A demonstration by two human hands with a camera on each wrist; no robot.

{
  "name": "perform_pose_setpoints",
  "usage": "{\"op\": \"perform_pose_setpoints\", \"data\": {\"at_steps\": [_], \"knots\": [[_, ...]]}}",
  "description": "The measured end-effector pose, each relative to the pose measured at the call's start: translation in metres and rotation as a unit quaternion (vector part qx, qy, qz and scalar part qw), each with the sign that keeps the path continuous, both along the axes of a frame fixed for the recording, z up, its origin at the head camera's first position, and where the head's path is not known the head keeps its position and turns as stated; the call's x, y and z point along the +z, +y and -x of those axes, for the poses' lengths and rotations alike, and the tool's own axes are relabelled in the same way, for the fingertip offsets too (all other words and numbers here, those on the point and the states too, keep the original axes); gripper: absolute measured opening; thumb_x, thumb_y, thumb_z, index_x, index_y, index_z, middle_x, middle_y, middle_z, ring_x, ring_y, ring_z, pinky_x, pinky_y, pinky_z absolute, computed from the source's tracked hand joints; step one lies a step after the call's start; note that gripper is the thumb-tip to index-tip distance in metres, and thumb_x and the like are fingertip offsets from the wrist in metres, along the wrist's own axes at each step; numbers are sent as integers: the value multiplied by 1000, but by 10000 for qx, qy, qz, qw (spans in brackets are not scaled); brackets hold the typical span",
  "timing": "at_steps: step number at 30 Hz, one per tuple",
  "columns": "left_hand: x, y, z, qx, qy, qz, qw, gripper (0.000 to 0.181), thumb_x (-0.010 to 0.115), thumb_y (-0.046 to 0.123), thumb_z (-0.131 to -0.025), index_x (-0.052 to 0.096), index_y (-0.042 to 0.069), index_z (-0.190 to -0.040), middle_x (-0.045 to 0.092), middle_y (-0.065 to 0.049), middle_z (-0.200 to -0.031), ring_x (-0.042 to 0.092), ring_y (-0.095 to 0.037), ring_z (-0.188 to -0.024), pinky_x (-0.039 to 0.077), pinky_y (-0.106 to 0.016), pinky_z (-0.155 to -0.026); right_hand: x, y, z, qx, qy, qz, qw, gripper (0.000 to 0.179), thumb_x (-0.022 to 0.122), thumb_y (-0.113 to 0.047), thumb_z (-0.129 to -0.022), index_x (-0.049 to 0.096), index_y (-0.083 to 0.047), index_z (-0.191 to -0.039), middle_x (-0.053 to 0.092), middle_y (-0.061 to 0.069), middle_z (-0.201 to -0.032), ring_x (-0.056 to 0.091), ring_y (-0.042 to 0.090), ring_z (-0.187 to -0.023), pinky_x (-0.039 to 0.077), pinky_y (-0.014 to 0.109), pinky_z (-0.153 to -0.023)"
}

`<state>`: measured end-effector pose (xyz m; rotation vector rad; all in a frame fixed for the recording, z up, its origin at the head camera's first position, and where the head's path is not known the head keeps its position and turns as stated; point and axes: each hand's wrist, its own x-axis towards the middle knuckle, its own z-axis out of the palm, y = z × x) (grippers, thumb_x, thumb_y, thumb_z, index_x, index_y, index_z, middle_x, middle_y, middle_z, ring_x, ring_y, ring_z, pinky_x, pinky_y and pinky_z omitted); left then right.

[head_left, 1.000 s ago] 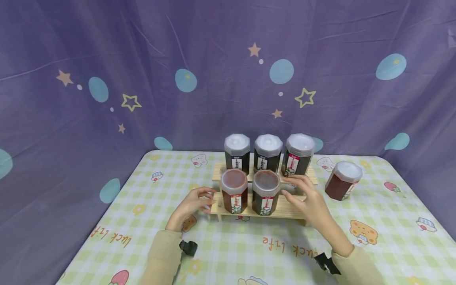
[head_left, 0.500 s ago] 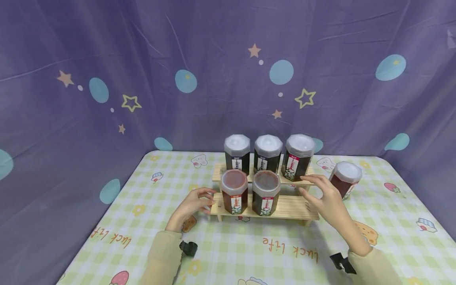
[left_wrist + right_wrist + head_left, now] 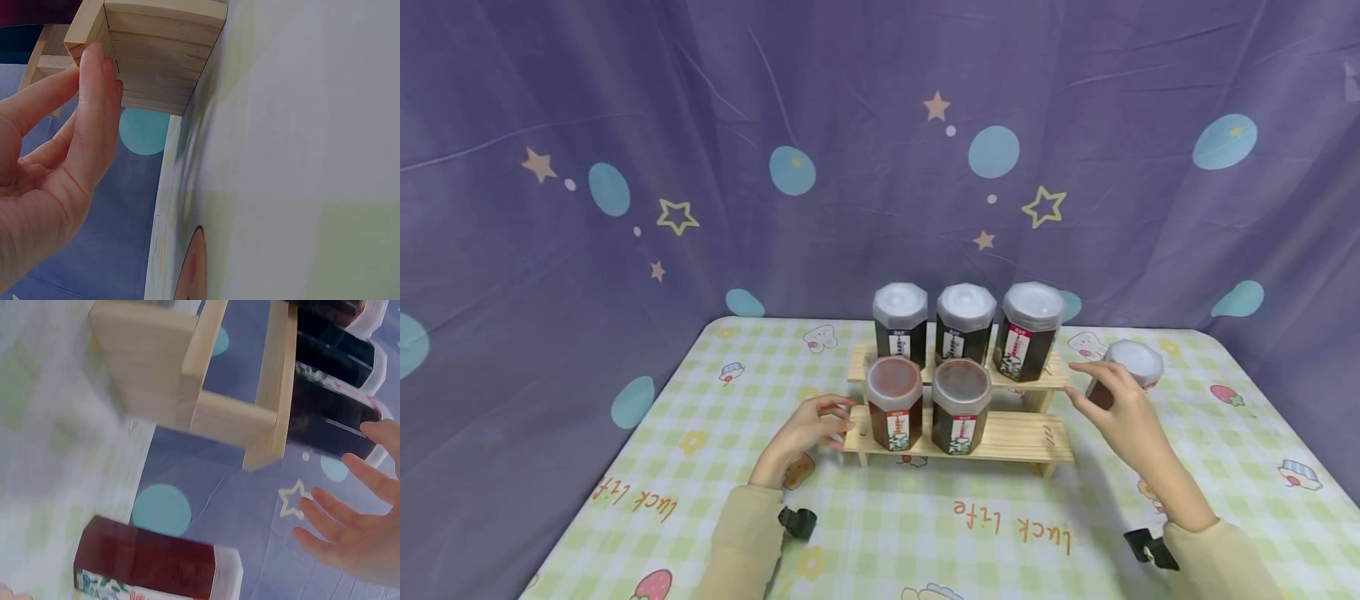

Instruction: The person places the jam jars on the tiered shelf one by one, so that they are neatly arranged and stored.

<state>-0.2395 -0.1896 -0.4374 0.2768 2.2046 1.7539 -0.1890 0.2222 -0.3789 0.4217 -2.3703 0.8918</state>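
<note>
My left hand (image 3: 808, 427) rests its fingertips against the left end of a two-tier wooden rack (image 3: 1018, 433). In the left wrist view those fingers (image 3: 94, 100) are fairly straight at the board's corner. To the right of the rack my right hand (image 3: 1126, 417) is spread with nothing in it, in front of a lone dark red jar (image 3: 1131, 362) with a white lid. The right wrist view shows that jar (image 3: 150, 553) standing on the table, apart from the fingers. On the lower tier stand a reddish-brown jar (image 3: 895, 417) and a darker brown jar (image 3: 958, 421).
Three dark jars with white lids stand on the upper tier: left (image 3: 900, 321), middle (image 3: 965, 321) and right (image 3: 1028, 333). A checked cloth (image 3: 880, 533) covers the table. Behind it hangs a purple curtain (image 3: 865, 233).
My right hand has moved right, from beside the darker jar on the lower tier, past the rack's end to the lone jar. The left hand has stayed in place.
</note>
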Motion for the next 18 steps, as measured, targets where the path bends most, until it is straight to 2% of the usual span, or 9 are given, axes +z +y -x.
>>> {"op": "perform_pose_setpoints", "data": {"at_steps": [7,13,16,18], "knots": [[2,0,-1,-2,-41,-20,10000,40,58,3,-83,47,-7,-121,54,-17,-94,58,-20,-65,56,-42,-61,4,15,2,-210,-243,48,9995,29,62,-8,-82,58,1,-110,47,23,-107,47,37,-93,42,51,-67],[17,4,-8,-60,-94,-50,9999,41,55,-1,-84,44,-10,-122,53,-19,-95,58,-20,-65,52,-52,-66,6,28,6,-359,-471,-10,9982,29,61,-11,-84,57,3,-109,46,24,-108,43,40,-100,39,56,-75],[20,5,-10,-66,-94,-27,9999,41,55,-1,-84,43,-11,-123,53,-20,-96,58,-20,-65,53,-51,-66,5,34,9,-453,-461,-87,9979,29,61,-12,-83,57,3,-108,46,25,-107,45,39,-96,43,50,-68],[17,4,-8,-37,-108,-33,9999,42,55,-1,-84,43,-11,-123,53,-19,-96,58,-19,-65,54,-48,-64,4,38,11,-496,-451,-135,9977,30,61,-14,-84,57,3,-108,46,26,-108,48,37,-88,45,44,-60]]}}
